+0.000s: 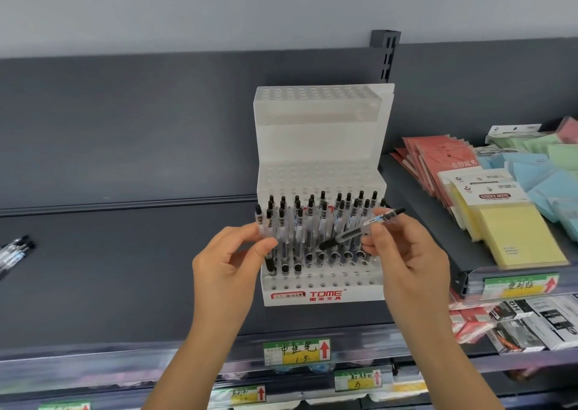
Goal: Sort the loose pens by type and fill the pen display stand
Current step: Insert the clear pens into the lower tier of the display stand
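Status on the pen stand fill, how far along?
Partway. Done: the stand's lower tier holds several rows of pens. In hand: the left hand is seating a pen at the left end; the right hand holds another pen tilted. Left: the front-row holes, the two upper tiers, and the loose pens on the shelf at far left.

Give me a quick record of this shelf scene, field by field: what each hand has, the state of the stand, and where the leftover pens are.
left hand: upright pen pinched in fingers, tip at a front-left hole
right hand: holds a second pen tilted across the stand's front
pen display stand: white, tiered; lower tier mostly filled with clear black-capped pens, upper two tiers empty
loose pens: small pile at the shelf's far left
sticky notes: on the adjacent shelf to the right
price label: on shelf edge below stand
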{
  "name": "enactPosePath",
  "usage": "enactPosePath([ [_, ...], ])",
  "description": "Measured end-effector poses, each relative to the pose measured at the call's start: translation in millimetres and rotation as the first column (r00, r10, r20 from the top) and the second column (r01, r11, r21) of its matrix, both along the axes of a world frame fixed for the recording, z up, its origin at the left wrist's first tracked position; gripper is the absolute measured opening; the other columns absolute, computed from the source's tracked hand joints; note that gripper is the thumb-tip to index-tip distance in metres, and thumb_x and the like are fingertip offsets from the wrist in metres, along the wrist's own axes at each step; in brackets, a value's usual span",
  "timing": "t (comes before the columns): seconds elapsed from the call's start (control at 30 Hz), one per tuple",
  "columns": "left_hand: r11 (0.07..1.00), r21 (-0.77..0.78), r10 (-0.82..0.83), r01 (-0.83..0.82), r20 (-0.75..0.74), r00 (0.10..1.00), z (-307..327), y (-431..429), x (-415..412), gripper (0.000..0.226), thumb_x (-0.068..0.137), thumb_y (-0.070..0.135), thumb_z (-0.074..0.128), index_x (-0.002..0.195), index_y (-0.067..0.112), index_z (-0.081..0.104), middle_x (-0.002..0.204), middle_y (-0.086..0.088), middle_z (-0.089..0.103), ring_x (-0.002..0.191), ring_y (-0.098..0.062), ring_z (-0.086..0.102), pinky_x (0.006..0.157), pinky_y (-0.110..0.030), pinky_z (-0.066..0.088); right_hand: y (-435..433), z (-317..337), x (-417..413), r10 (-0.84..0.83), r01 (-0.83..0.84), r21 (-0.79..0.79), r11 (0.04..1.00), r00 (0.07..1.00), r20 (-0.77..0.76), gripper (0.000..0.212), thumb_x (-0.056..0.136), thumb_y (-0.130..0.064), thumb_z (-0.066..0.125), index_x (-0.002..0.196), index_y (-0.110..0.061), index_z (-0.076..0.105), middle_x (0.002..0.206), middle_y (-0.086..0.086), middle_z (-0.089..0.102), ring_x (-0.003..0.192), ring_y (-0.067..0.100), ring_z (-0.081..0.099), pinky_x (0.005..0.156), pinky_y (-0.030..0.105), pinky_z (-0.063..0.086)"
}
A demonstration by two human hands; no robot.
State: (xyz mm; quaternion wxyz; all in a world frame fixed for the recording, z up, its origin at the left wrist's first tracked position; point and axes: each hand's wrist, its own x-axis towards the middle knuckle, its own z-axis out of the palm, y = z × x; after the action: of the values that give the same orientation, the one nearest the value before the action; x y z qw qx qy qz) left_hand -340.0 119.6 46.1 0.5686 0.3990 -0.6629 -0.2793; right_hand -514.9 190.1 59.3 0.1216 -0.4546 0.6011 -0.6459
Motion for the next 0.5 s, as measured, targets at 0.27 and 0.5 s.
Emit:
enactPosePath([
  [0.27,0.995,0.089,0.029,-0.036,0.079,0.996,-11.8,2.1,1.7,0.032,0.077,0.016,0.071,0.089,0.041,0.056,0.078,0.022,0.067,0.079,0.012,0.063,0.069,0.000,0.044,-11.0,5.5,6.0,-0.001,0.007,0.024,1.000,0.971,-0.241,0.008,0.089,-0.018,0.059,0.095,-0.019,0.064,0.083,-0.017,0.063,0.083,-0.002,0.059,0.068,0.003,0.043],
  [0.5,0.994,0.077,0.059,-0.081,0.257,0.965,-15.9,6.6,3.0,0.020,0.082,0.027,0.066,0.084,0.046,0.060,0.085,0.029,0.063,0.081,0.005,0.062,0.066,-0.005,0.047,-18.9,10.7,6.4,0.030,-0.019,0.042,0.999,0.957,-0.288,0.014,0.089,-0.018,0.060,0.100,-0.014,0.068,0.082,-0.021,0.062,0.087,-0.005,0.058,0.071,0.001,0.043],
])
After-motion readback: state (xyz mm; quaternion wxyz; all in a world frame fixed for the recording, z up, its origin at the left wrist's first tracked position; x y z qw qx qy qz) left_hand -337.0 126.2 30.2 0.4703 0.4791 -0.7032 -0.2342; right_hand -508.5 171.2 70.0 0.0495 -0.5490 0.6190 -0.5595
